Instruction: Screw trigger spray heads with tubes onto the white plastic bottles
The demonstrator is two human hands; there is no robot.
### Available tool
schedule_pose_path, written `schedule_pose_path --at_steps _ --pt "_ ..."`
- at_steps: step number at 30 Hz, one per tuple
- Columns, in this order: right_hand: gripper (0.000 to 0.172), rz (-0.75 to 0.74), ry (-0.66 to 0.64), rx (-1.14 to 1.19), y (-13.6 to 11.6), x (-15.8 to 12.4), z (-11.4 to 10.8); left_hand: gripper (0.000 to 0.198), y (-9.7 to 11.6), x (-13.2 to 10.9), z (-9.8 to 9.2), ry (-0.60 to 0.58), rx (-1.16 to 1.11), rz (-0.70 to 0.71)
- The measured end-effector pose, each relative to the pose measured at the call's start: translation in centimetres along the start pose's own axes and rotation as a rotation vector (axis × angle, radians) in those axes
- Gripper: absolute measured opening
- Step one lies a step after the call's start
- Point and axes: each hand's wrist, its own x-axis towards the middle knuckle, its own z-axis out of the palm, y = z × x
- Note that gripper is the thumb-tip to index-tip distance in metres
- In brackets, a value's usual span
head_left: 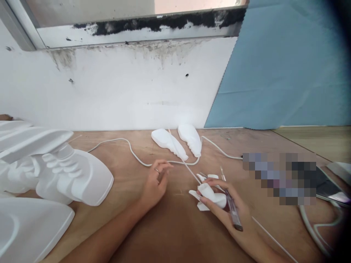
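Observation:
My right hand [233, 204] is wrapped round a small white plastic piece [211, 194] with a rounded, tube-like end. A slim screwdriver-like tool [233, 212] with a clear, dark-ended handle lies along the same hand, its thin tip pointing away from me. White fin-like parts [203, 206] show around the held piece; I cannot tell whether they are joined to it. A thin white cord [192, 172] runs up to that piece. To the left, my left hand [157, 180] hovers low over the tabletop, fingers bent and pinched together. Whatever sits between them is too small to make out.
Two white contoured shells [168, 143] lie near the wall, one crossed by the cord. A white cable [128, 144] snakes behind my hands. Large white moulded forms [90, 175] crowd the left side. At right are a blurred-out area [282, 179], a dark phone-like device [329, 184] and cables.

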Motion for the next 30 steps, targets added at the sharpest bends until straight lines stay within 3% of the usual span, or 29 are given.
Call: schedule_pose_path --at_steps 5,9,11,14,16,20,25,28,30 --pt "0.033 0.043 -0.108 0.271 -0.9 -0.3 1.8 0.03 3.3 -3.6 -0.6 -0.306 -0.1 -0.064" --pt "0.039 0.002 -0.133 0.363 -1.2 -0.6 3.8 0.067 4.0 -4.3 -0.8 -0.502 -0.061 -0.042" --pt "0.036 0.006 -0.178 0.374 -1.2 -0.7 4.4 0.074 3.7 -4.3 -0.6 -0.502 -0.039 -0.083" --pt "0.026 0.022 -0.282 0.328 -1.3 -0.7 4.5 0.051 2.8 -4.0 -0.3 -0.389 -0.035 -0.18" --pt "0.029 -0.007 -0.359 0.285 -1.2 -0.6 4.2 0.045 2.2 -3.7 -0.5 -0.348 -0.038 -0.184" --pt "0.037 -0.18 -0.408 0.108 -0.9 0.1 3.1 0.044 1.8 -3.2 -1.4 -0.401 -0.051 -0.091" --pt "0.024 -0.559 -0.13 -0.229 -0.8 1.0 1.0 0.045 1.9 -2.9 -2.4 -0.535 -0.009 -0.072" --pt "0.025 -0.73 -0.073 -0.313 -0.6 1.2 0.1 0.044 1.7 -2.9 -2.5 -0.53 0.004 -0.061" --pt "0.028 -0.834 -0.102 -0.409 -0.3 1.4 0.0 0.044 1.6 -3.0 -2.4 -0.54 0.017 -0.03"
